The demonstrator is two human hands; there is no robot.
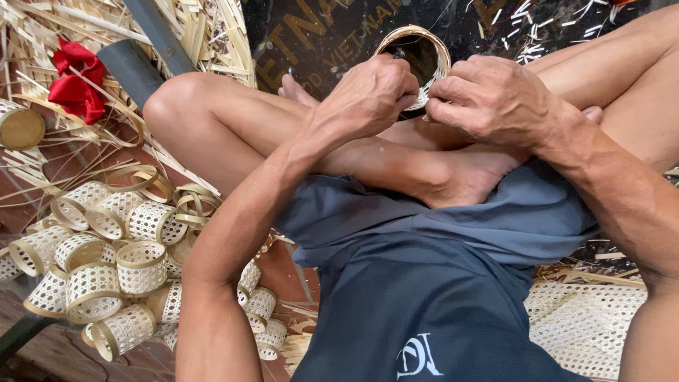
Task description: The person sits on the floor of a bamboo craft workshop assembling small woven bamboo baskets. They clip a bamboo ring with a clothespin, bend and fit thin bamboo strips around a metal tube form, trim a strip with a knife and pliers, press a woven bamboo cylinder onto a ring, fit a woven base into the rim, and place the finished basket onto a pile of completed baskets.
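1. The left hand (375,92) and right hand (491,99) both pinch the near rim of a small woven basket (424,53) above the crossed legs.
2. Knuckles hide the fingertips; possibly a thin strip sits between them.
3. Finished baskets (113,269) lie heaped left.

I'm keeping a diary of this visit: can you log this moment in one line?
left hand: grips basket rim | right hand: pinches same rim | pile of baskets: on floor beside left arm

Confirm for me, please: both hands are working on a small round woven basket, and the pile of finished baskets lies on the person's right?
Not quite: the head view shows the pile of finished baskets on the person's left. Both the left hand and right hand do hold the small round woven basket.
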